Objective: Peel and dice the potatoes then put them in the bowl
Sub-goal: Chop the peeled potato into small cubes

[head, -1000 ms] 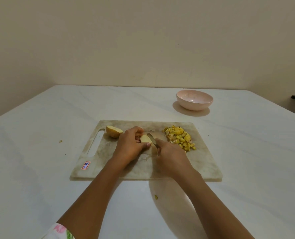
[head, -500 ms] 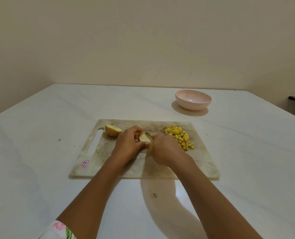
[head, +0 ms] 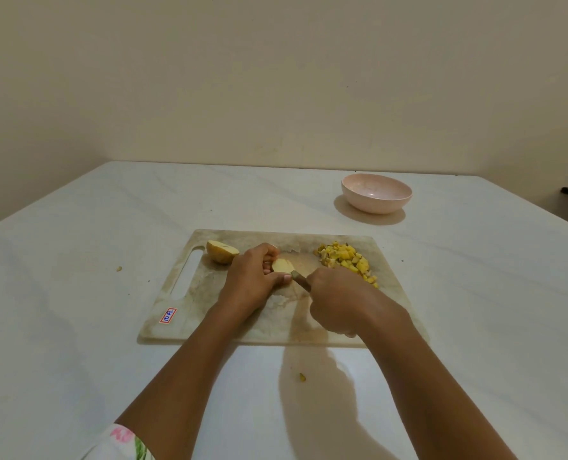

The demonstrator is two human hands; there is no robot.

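The left hand (head: 252, 283) pinches a pale peeled potato piece (head: 282, 265) mid-board on the stained marbled cutting board (head: 209, 293). The right hand (head: 339, 300) grips a small knife (head: 298, 279), blade against the piece. Yellow diced cubes (head: 345, 260) heap near the board's far right corner, with an uncut potato half (head: 222, 251) far left. The pink round bowl (head: 375, 203), toward the tabletop's far right, looks empty, so the task is roughly halfway, I judge.

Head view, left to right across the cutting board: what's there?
Sticker → potato half → potato piece → knife → diced potato pile. Hands skipped; they overlap too much.
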